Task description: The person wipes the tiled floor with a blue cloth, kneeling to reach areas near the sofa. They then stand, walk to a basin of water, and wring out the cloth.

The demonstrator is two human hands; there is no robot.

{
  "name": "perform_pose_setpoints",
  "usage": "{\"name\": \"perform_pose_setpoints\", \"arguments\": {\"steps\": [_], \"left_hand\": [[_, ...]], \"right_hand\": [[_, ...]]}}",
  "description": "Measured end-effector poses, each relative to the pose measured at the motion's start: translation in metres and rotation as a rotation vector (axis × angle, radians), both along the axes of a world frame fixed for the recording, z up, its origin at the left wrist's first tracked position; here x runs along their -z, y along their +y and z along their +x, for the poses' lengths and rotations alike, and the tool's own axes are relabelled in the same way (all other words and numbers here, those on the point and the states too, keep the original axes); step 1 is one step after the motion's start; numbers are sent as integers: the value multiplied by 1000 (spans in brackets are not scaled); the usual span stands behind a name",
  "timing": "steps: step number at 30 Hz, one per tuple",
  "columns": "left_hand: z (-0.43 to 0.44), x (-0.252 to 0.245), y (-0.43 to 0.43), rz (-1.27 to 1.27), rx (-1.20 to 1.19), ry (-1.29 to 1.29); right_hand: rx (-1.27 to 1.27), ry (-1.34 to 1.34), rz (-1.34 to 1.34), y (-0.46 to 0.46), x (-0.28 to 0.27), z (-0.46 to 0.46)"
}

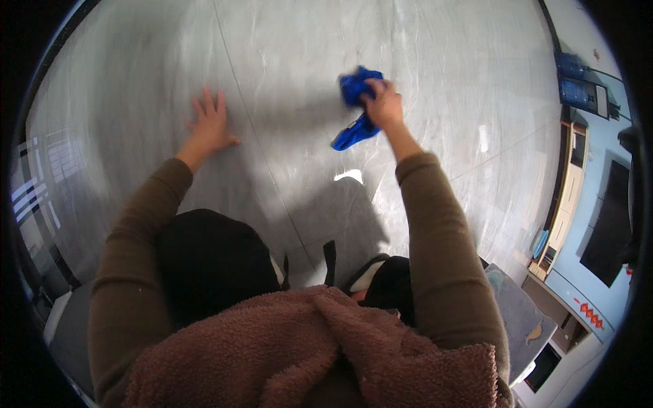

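Note:
Bunched under my right hand [383,103] is a blue cloth [357,133], with a loose end trailing toward me on the grey tiled floor [301,46]. My fingers grip its crumpled upper part. On the left, my left hand [209,126] has its fingers spread and holds nothing; the palm faces the floor and appears to rest on it. A dark tile seam runs between the two hands.
My dark-clad knee [214,255] is bent below my left arm. Grey cushioned seats flank me, one at right [525,321]. Along the right wall stand a long low cabinet [569,188] and blue water bottles [574,92]. A sunlit patch [352,176] lies on the floor.

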State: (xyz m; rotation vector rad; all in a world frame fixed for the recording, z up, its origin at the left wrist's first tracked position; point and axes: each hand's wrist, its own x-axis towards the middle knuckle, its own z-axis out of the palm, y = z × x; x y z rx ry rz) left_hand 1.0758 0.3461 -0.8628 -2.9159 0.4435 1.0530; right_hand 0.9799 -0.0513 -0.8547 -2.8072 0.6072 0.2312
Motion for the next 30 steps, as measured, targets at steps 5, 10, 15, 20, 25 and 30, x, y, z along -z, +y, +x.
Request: {"name": "perform_pose_setpoints", "arguments": {"steps": [5,10,15,20,25,30], "left_hand": [[4,-9,6,-34,21,69],[9,-14,14,-107,36,80],[19,-13,28,-90,173,86],[55,-9,27,3,311,282],[103,-12,25,-110,281,518],[79,-15,0,-299,16,487]], "right_hand": [[346,-157,521,-20,-126,94],[181,-136,419,9,-287,106],[232,-58,383,14,-370,80],[190,-50,431,-22,-336,20],[-120,-258,463,-49,-157,-41],[18,-30,212,28,3,-90]]}}
